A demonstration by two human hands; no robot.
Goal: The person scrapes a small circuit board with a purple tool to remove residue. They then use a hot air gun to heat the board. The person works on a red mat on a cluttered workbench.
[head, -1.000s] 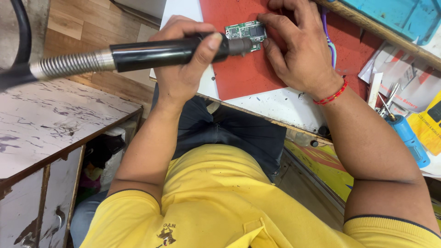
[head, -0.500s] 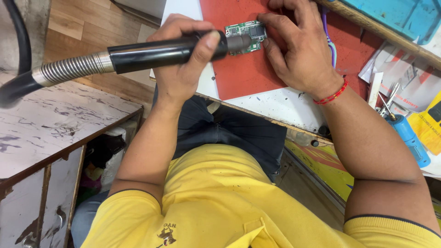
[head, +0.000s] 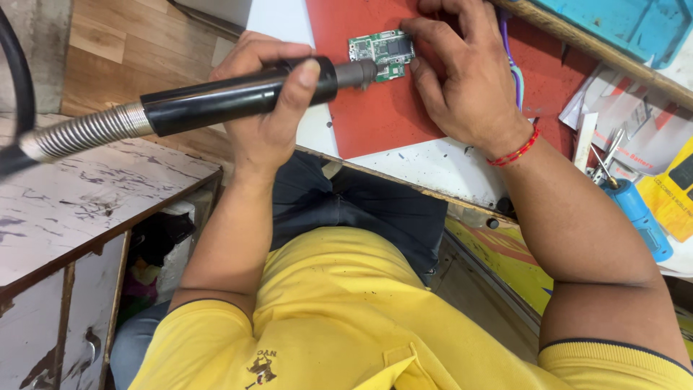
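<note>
My left hand [head: 263,108] grips a black hot-air wand [head: 238,94] with a ribbed metal hose. Its grey nozzle tip lies at the lower left edge of a small green circuit board [head: 382,52]. The board rests on a red mat [head: 375,108] on the white bench. My right hand [head: 462,79], with a red thread bracelet at the wrist, presses its fingers on the board's right side and top edge. Part of the board is hidden under those fingers.
A blue tray [head: 635,29] sits at the upper right behind a wooden strip. Papers, tweezers and a blue cylinder tool [head: 642,217] lie at the right. A worn white cabinet [head: 79,209] stands at the left, with wood floor beyond it.
The wand's hose end has shifted slightly; the nozzle stays at the board. My right hand has not visibly moved.
</note>
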